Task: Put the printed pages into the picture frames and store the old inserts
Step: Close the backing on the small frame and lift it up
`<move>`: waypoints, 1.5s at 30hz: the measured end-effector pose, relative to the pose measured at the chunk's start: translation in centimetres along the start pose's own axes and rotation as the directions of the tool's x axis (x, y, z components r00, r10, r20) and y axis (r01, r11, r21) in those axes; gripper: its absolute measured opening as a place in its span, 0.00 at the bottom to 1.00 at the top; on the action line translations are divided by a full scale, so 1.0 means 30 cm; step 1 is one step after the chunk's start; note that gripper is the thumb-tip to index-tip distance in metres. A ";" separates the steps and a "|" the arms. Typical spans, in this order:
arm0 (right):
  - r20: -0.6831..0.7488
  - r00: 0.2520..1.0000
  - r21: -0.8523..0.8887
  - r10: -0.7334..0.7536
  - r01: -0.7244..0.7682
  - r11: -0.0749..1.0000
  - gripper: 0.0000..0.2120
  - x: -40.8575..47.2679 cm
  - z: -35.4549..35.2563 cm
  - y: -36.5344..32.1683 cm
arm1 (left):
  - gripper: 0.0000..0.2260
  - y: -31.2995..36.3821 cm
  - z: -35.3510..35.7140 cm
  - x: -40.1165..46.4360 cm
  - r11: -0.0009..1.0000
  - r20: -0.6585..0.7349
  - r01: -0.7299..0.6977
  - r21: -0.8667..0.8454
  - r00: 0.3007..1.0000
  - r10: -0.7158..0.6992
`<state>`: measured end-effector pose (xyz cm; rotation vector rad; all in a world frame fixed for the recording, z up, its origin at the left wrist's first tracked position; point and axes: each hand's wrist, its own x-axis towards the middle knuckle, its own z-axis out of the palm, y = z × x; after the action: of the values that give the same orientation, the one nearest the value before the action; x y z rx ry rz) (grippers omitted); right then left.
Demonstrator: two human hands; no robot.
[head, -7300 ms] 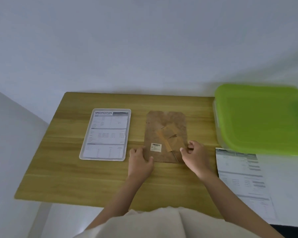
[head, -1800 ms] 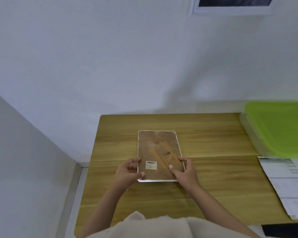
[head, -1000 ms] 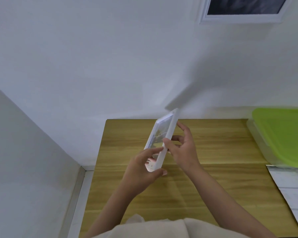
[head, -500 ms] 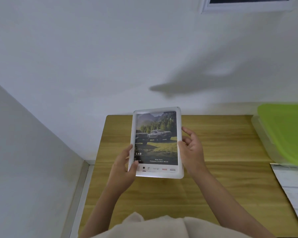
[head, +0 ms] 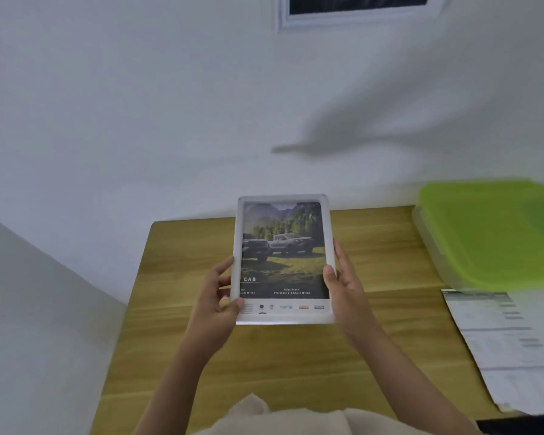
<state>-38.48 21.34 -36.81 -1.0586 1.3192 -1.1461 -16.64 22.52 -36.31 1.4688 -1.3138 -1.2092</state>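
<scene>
While the fingers (head: 223,273) of the left hand (head: 212,304) curl round the left edge of the picture frame (head: 283,260), its thumb lies across the front of the white border near the lower left corner. Right hand (head: 347,293) grips the opposite edge: thumb on the front border, remaining fingers wrapped behind, mostly hidden. Both hands hold the frame clear of the bench (head: 374,340), upright in portrait orientation, front face toward the camera, top tipped slightly away.

Frame: white, rounded corners. Printed page (head: 285,246) sits inside it, showing 2 pickup trucks on grass before trees and mountains, the letters "CAB" at lower left, small text lines and a row of small logos along the white bottom strip. Text too blurred to read further.

Bench: light wood grain, running from the wall back toward the person. At the right rear, a clear storage box with a lime-green lid (head: 496,233) rests on the bench, partly cut off by the picture edge. Just in front of the box, a loose printed sheet (head: 503,346) lies flat, overhanging the right side; content appears tabular, illegible.

Wall behind is plain white; a white-framed dark picture (head: 355,7) hangs at top, cropped.
</scene>
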 end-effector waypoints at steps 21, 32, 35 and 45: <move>-0.419 0.413 -0.404 -0.808 0.713 0.574 0.16 0.368 -1.089 -0.983 | 0.32 1.168 0.902 0.366 0.694 -0.004 -0.720 0.026 0.694 0.720; -0.320 0.112 -0.513 -0.941 0.814 0.271 0.17 0.618 -1.200 -1.562 | 0.29 1.751 0.924 0.552 0.472 -0.115 -0.849 0.240 0.458 0.882; -0.306 0.115 -0.509 -0.945 0.819 0.265 0.17 0.680 -1.195 -1.592 | 0.28 1.780 0.918 0.602 0.464 -0.122 -0.840 0.280 0.449 0.885; -0.311 0.068 -0.526 -0.948 0.818 0.232 0.19 0.805 -1.164 -1.557 | 0.31 1.732 0.912 0.736 0.313 -0.154 -0.827 0.467 0.272 0.950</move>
<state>-75.49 -7.27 5.59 -1.9396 1.1605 -2.5417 -54.69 -5.54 4.93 0.7382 -1.6759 0.1174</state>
